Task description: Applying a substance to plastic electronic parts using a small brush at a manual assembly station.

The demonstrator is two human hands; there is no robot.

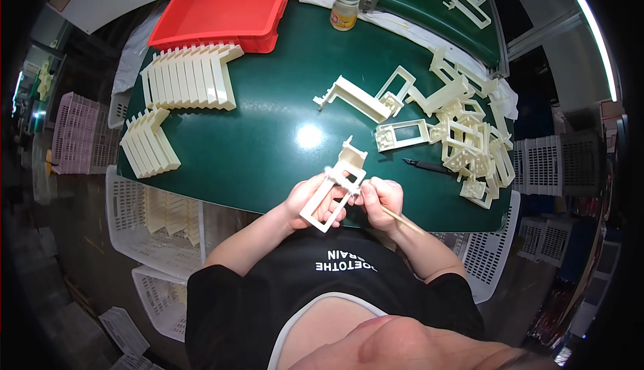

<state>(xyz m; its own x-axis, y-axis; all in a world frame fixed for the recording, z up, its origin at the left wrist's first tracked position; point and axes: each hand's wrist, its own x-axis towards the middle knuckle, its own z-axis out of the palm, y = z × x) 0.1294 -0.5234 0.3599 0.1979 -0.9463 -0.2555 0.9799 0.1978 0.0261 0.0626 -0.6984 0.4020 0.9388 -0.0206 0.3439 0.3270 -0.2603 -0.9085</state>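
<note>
table (268, 135) dark green | tray (228, 8) red | plastic frames (463, 135) cream | crates (134, 202) white | shirt (268, 289) black

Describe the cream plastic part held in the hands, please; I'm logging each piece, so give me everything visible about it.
The cream plastic part looks like moulded plastic: an open rectangular frame at its near end and a blockier bracket end pointing toward the green table. It is held tilted above the table's near edge. The left hand grips the frame side; the right hand, holding a thin wooden stick, touches its middle. Finer detail is too small to tell.
</note>
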